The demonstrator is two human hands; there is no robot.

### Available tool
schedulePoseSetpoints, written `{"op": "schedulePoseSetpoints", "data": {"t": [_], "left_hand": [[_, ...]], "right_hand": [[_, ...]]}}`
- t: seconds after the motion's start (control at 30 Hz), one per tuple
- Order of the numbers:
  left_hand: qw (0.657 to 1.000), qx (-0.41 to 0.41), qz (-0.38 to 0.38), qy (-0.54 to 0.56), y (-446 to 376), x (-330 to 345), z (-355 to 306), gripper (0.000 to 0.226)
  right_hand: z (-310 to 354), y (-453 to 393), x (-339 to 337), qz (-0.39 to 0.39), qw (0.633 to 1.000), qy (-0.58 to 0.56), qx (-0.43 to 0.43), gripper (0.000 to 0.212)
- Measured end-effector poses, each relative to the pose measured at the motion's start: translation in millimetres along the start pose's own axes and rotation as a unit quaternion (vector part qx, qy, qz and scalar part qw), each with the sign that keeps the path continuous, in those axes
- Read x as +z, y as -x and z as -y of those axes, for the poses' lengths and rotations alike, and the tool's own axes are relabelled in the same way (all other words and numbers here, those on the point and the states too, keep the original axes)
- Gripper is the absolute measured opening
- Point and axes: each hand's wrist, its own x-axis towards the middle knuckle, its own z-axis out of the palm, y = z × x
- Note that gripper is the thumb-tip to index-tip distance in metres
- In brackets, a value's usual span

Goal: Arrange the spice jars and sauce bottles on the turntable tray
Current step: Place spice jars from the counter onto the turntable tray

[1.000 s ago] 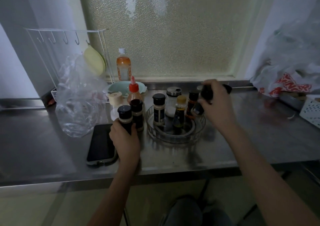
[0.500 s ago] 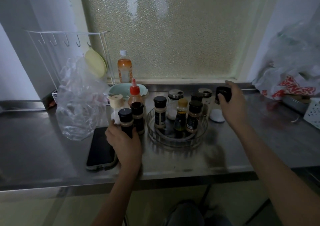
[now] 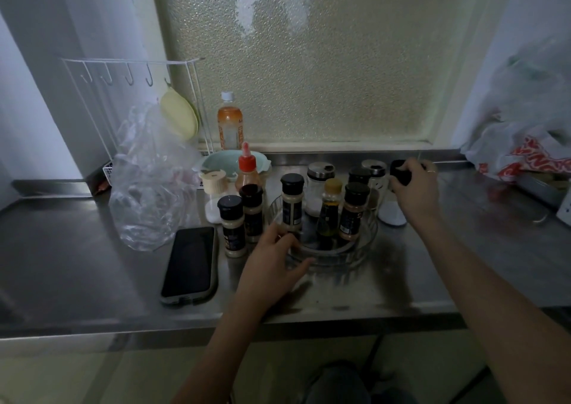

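Clear turntable tray (image 3: 367,243) mid-desk, toward the back edge, carrying several spice jars and a yellow-capped sauce bottle (image 3: 330,212). Left hand (image 3: 272,267) resting on the tray's near-left rim, grip loose and holding nothing. Right hand (image 3: 415,190) closed on a black-capped jar (image 3: 401,171) just beyond the tray's right side.

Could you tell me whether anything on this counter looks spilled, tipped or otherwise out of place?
Nothing looks spilled or tipped; every jar and bottle stands upright. The one stray item is a phone lying flat on the steel counter, close to the spice jars left of the turntable tray.
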Motion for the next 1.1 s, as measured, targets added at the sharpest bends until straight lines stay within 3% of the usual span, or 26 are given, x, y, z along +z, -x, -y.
{"op": "schedulePoseSetpoints", "data": {"t": [0.23,0.4,0.6,0.77,0.9,1.03,1.1], "left_hand": [[1.0,-0.019,0.013,0.006,-1.9,1.6,-0.4,0.029],[1.0,-0.025,0.014,0.004,-2.4,0.9,-2.1,0.03],[1.0,-0.019,0.015,0.006,-1.8,0.0,-3.5,0.03],[1.0,-0.019,0.02,-0.002,-1.1,-1.0,-4.3,0.032],[0.999,-0.036,0.02,-0.009,-0.3,-2.9,-8.2,0.036],[0.998,-0.056,0.005,-0.022,-1.1,-1.2,-8.4,0.035],[0.997,-0.072,-0.012,-0.027,-2.6,1.2,-6.3,0.032]], "right_hand": [[18.4,27.8,-29.9,-0.088,0.994,-0.059,-0.026,0.015],[49.4,70.5,-66.4,-0.14,0.981,-0.091,-0.098,0.015],[85.9,94.0,-57.6,-0.071,0.975,-0.167,-0.128,0.018],[100.1,103.1,-26.2,-0.015,0.982,-0.129,-0.138,0.024],[96.9,113.1,-10.5,0.047,0.988,-0.075,-0.122,0.01],[94.1,108.3,-16.2,0.045,0.988,-0.068,-0.134,0.023],[89.3,99.5,-24.7,0.008,0.988,-0.079,-0.131,0.034]]}}
